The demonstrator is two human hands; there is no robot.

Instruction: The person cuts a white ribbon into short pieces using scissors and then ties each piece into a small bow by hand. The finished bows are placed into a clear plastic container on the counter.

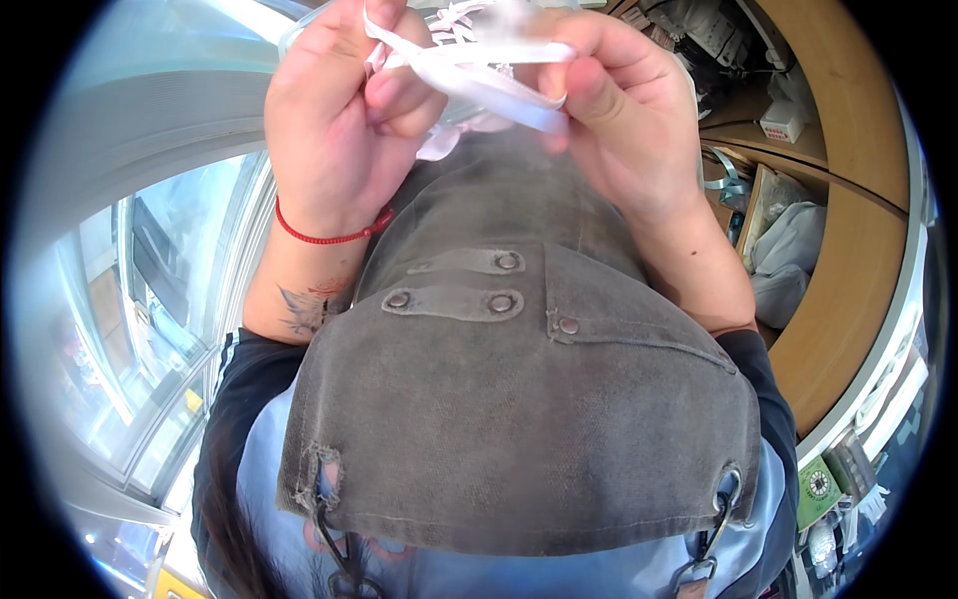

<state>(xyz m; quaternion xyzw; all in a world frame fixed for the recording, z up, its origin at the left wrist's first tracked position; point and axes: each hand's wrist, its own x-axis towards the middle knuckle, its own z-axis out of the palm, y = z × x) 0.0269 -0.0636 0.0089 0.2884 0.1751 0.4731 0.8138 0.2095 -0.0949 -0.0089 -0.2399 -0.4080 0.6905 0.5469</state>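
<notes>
A white-pink ribbon (489,82) is stretched between my two hands in loops and crossing strands, near the top of the view. My left hand (344,110) pinches one end between thumb and fingers. Its wrist wears a red bead bracelet. On the other side, my right hand (629,110) holds the ribbon's loop between thumb and forefinger; the ribbon there is partly blurred. More pale pink ribbon (454,135) hangs below the hands. Behind them lies a tangle of thin white-pink strips (457,22), partly hidden by my fingers.
A grey-brown apron (519,399) covers my front. Wooden shelves (838,190) curve along the right, holding a white box (782,122) and a white plastic bag (785,260). A green box (818,489) stands lower right. Bright window panes (160,299) line the left.
</notes>
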